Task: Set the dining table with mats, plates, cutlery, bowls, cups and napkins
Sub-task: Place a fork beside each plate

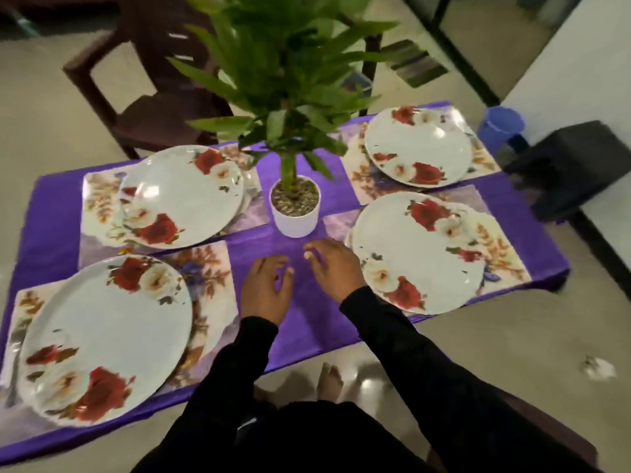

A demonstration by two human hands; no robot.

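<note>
A low table under a purple cloth point(307, 322) carries several floral mats, each with a white plate printed with red roses: near left plate point(102, 336), far left plate point(181, 196), far right plate point(418, 145), near right plate point(420, 250). The near left mat point(211, 268) shows beside its plate. My left hand point(266, 288) and my right hand point(333, 264) hover over the bare cloth in the middle, fingers apart, holding nothing. They are just in front of the white plant pot point(295, 209).
A tall green plant point(283, 73) rises from the pot at the table's centre. A dark wooden chair point(146, 110) stands behind the table on the left. A black box point(577, 165) and a blue container point(500, 126) sit at the right.
</note>
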